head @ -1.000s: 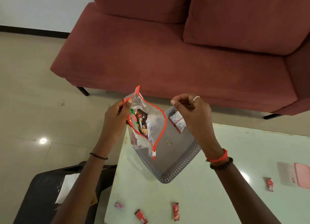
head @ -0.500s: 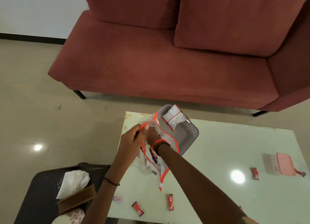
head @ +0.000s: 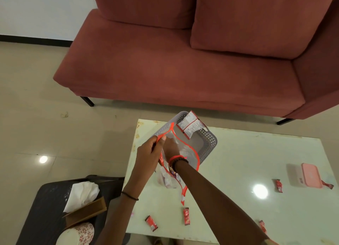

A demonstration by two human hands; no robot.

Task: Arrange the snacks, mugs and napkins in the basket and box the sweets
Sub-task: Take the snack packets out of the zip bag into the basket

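Our left hand (head: pixel 146 154) pinches the red rim of the clear bag (head: pixel 189 151), just by the grey basket (head: pixel 211 140). Our right hand (head: pixel 169 146) is deep inside the bag; we cannot tell what it holds. Next, we think, it must pull the snacks (head: pixel 169 178) out for the basket. Sweets (head: pixel 186 216) lie on the shiny tabletop (head: pixel 238 171); a red sofa (head: pixel 165 61) stands behind.

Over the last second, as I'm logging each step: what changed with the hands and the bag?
The right hand moved down into the zip bag, wrist-deep. The left hand still pinches its orange rim. The basket and loose sweets stayed put.
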